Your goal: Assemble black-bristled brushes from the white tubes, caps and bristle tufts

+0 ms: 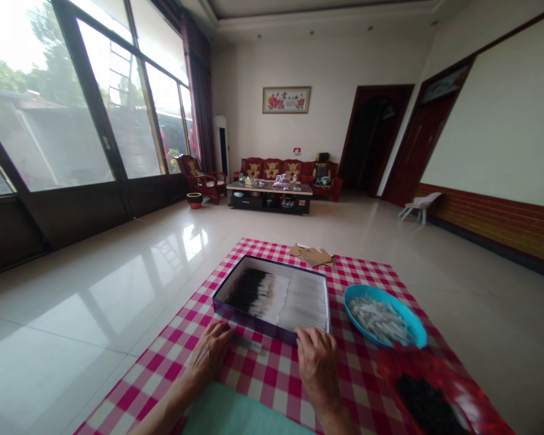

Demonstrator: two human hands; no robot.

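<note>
— Mint-green cloth (240, 414) nearest, then both bare hands?

— Yes. Left hand (211, 351) loosely curved, no pinch, at the near corner of a shallow dark-blue rectangular box (272, 329), just beside a small pale bar (249, 343). Right hand (317, 368) slightly spread, fingertips on the box's near rim, nothing gripped.

— Inside the box?

— Fine dark-to-white hair-like strands (258, 296), then pale slender strips (303, 302). Probably very light, soft, easily disturbed. Best hold: the stiff box rim, not the contents.

— Around it?

— Just right, a turquoise plastic basin (367, 291) of whitish pieces (378, 320), close to the right hand's path. Beyond, flat brown card scraps (312, 255). Lower right, a red cloth (435, 374) under a dark heap (428, 405). Beneath everything, red-and-white gingham cloth (163, 374).
</note>
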